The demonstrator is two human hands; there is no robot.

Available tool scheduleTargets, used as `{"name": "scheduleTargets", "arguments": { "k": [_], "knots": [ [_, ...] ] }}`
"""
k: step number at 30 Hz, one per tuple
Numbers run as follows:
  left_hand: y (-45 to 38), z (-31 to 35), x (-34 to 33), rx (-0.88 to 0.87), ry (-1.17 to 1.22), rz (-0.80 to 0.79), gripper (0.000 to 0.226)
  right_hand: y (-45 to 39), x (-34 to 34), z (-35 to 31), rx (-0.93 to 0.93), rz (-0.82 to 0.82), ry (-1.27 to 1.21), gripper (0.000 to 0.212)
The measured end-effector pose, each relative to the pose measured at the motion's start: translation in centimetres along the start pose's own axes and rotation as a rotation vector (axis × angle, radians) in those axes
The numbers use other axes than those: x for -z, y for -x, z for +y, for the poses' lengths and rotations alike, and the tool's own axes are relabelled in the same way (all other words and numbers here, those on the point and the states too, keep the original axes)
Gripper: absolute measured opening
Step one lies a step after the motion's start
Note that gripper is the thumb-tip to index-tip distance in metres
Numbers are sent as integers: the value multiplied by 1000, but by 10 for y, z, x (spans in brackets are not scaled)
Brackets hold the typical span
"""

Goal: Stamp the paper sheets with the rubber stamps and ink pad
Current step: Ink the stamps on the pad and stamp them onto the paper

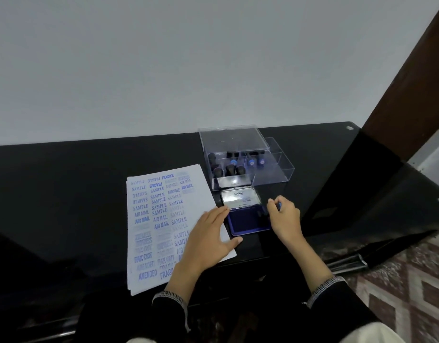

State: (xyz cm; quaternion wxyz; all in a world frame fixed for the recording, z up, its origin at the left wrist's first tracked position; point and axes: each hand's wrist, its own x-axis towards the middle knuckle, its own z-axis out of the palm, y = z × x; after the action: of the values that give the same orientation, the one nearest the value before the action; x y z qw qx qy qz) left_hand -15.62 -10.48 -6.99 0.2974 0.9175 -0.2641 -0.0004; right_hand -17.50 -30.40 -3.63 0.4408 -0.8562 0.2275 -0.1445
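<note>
A stack of white paper sheets (pixel 161 219) lies on the black table, the top one covered with blue stamped words. My left hand (pixel 208 240) rests flat on the sheet's right part, fingers straight. To its right sits the open ink pad (pixel 248 222), a blue tray with its silver lid (pixel 239 199) raised behind. My right hand (pixel 284 219) grips a rubber stamp (pixel 279 206) at the pad's right edge; only a bit of blue shows between the fingers. A clear box (pixel 240 159) behind the pad holds several black and blue stamps.
The glossy black table (pixel 77 194) runs to a grey wall behind. Its right end (pixel 362 194) angles down toward patterned floor tiles (pixel 416 280). A brown wooden post (pixel 411 82) rises at the far right.
</note>
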Motion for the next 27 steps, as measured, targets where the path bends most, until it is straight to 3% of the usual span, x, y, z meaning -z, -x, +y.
{"name": "scheduleTargets", "arguments": {
  "k": [7,14,21,27],
  "knots": [
    [0,1,-1,-4,-13,9,78,6,-9,0,111,13,155,33],
    [0,1,-2,-10,-29,14,78,14,-21,-7,285,3,534,18],
    [1,1,-2,-2,-23,20,79,15,-28,-17,328,-23,807,16],
    [1,1,-1,5,-17,9,78,12,-25,-14,291,-16,701,16]
  ]
}}
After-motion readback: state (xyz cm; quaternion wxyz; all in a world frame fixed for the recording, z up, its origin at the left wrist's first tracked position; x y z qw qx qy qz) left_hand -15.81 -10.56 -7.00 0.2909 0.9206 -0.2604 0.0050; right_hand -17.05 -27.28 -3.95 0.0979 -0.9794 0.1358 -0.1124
